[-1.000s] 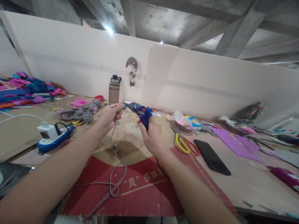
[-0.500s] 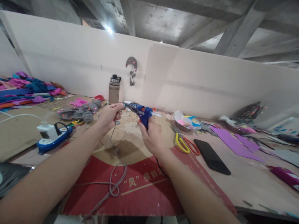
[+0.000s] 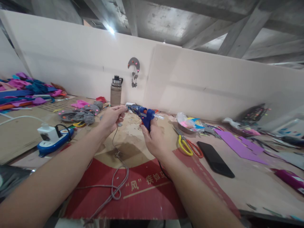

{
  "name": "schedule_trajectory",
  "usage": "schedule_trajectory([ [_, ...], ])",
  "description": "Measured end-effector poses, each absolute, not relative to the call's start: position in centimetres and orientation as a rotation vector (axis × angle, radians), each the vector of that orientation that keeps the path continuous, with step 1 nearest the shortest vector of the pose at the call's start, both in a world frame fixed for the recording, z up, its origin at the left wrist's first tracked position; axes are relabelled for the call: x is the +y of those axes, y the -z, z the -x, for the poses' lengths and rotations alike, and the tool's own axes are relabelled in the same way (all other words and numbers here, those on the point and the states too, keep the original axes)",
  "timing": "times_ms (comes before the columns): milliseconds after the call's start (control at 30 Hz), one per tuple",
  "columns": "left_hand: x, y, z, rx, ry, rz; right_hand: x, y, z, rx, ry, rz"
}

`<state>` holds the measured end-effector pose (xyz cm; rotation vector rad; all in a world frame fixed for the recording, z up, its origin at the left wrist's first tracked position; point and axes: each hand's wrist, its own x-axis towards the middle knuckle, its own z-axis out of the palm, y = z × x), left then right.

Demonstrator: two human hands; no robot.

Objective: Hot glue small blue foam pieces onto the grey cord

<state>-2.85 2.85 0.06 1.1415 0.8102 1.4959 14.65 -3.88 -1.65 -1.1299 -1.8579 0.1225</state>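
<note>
The left hand [image 3: 112, 119], pinching the cord [image 3: 118, 154], may get burned if the glue gun [image 3: 147, 117] gripped by the right hand [image 3: 155, 139] slips.

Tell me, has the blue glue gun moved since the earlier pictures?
No; the blue glue gun in the right hand shows no clear shift either way against the standing bottle.

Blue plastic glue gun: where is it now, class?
In the head view, the blue plastic glue gun is near the centre, held in the right grip, its tip beside the left grip.
</note>
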Motion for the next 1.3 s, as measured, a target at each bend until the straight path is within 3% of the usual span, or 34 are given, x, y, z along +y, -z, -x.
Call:
schedule_trajectory([
  [267, 3.2, 0.0, 3.3, 0.783, -1.537, -1.127, -4.1, 1.5, -14.7, -1.818, -0.185, 1.114],
  [533, 3.4, 0.0, 3.4, 0.792, -1.57, -1.021, -1.2, 3.0, -15.9, -1.515, -0.683, 1.028],
  [833, 2.1, 0.3, 1.8, 0.921, -1.704, -1.392, 0.5, 4.4, -18.3, -1.782, -0.067, 1.738],
  [967, 1.2, 0.1, 1.3, 1.062, -1.742, -1.581, -0.5, 3.6, -17.9, -1.722, 0.092, 1.728],
  [1300, -0.2, 0.0, 0.5, 1.275, -1.715, -2.061, -1.1, 2.3, -11.9, -1.279, -1.166, 0.634],
])
